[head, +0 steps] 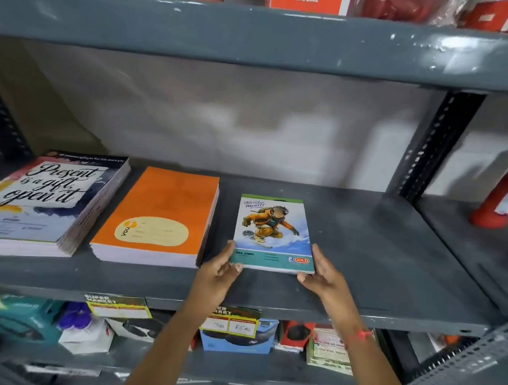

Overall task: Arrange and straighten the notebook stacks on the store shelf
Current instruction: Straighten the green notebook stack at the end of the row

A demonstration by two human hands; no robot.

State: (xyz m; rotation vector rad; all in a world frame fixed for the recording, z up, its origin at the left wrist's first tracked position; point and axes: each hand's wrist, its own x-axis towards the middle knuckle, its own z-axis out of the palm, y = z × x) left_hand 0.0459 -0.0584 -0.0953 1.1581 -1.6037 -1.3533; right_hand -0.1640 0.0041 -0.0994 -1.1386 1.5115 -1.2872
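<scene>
Head view: grey metal shelf running across, three lots of notebooks laid flat along it. Farthest left, a tall stack topped by a lettered "Present is a gift, open it" cover, sides fanned out unevenly. Just beside it on the right, an orange notebook stack, angled slightly, near edge close to the shelf front. Right of that, apart from the orange stack by a narrow gap, a thin snowboarder notebook with a teal band along its near edge, lying flat or nearly flat on the shelf.

Left hand at the near left corner of the snowboarder notebook, thumb on top of the cover, fingers curled under the edge: grip clamped on that corner. Right hand at the near right corner, thumb along the right side, fingertip under the front edge: grip likewise closed on the notebook. Notebook thus held between both hands, extending away from them toward the shelf back.

Red thread around the right wrist. Price labels on the shelf's front lip, below the hands.
</scene>
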